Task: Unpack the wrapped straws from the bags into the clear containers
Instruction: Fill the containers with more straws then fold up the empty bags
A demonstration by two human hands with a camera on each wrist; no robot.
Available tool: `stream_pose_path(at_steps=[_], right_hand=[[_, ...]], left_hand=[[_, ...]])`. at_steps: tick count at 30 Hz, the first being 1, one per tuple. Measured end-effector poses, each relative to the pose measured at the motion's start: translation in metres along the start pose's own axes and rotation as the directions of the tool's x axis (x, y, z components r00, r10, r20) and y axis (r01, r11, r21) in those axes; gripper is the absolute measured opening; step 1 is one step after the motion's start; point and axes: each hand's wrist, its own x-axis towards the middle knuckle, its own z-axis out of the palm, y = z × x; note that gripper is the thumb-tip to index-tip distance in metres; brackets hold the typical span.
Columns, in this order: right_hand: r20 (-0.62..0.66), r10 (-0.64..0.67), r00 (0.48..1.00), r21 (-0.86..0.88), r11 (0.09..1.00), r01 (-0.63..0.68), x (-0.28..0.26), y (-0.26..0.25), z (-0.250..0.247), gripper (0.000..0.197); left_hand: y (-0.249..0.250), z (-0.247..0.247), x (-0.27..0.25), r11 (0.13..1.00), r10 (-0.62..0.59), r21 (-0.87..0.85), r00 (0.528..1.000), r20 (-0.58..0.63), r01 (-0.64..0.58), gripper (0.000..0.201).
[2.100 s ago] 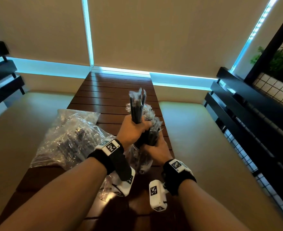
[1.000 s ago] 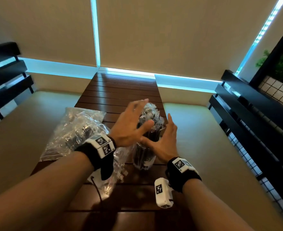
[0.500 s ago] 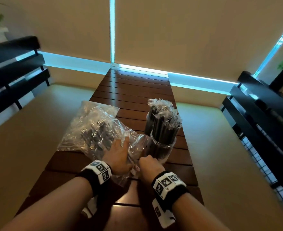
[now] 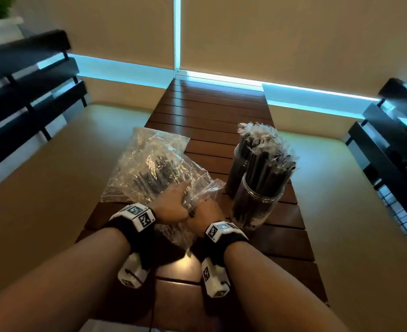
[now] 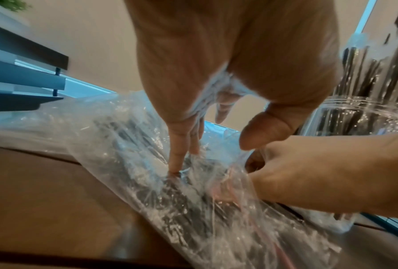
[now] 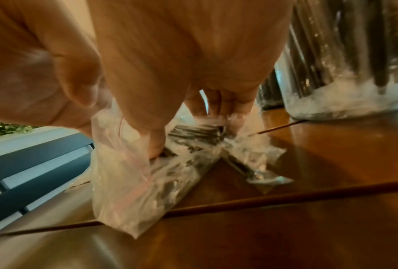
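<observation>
- We are working at the mouth of the nearer bag [image 4: 173, 188], which is lying on the slatted table [image 4: 212, 111] right under both hands.
- Our left hand [image 4: 172, 207] is resting flat on top of that bag, its fingers [image 5: 178, 151] straight and pressing down through the film.
- Our right hand [image 4: 205, 215] is just beside the left, its fingers curling into the bag's open end; whether it is already gripping a bundle, we cannot tell.
- The wrapped straws [image 6: 193, 134] are lying with their long axis running away from the right hand, ahead and to its left.
- The clear containers [image 4: 255, 204] are standing just beyond and right of the right hand, both packed with upright straws, so the right hand is nearer them for the carry.
</observation>
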Motion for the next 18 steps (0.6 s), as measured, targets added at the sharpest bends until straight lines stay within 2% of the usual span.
stream_pose_path(at_steps=[4,8,13,16,18], right_hand=[[0.034,0.072,0.997,0.021,0.997,-0.073,0.004,-0.007,-0.002,0.03],[0.079,0.109,0.991,0.018,0.994,-0.111,0.009,-0.013,-0.004,0.015],[0.159,0.152,0.975,-0.119,0.984,-0.134,0.007,-0.017,-0.006,0.024],[0.171,0.129,0.977,-0.178,0.979,-0.098,0.007,-0.018,-0.002,0.014],[0.176,0.172,0.969,-0.134,0.98,-0.15,0.006,-0.02,-0.002,0.018]], left_hand=[[-0.007,-0.002,-0.001,0.995,0.013,-0.094,0.999,-0.033,-0.016,0.106],[-0.012,-0.005,-0.002,0.987,0.029,-0.158,0.997,-0.066,-0.039,0.1],[-0.025,-0.01,-0.001,0.982,0.039,-0.177,0.99,-0.137,-0.063,0.093],[-0.032,-0.006,-0.001,0.985,0.028,-0.165,0.987,-0.16,-0.055,0.091],[-0.035,-0.003,0.0,0.986,0.033,-0.154,0.987,-0.157,-0.057,0.087]])
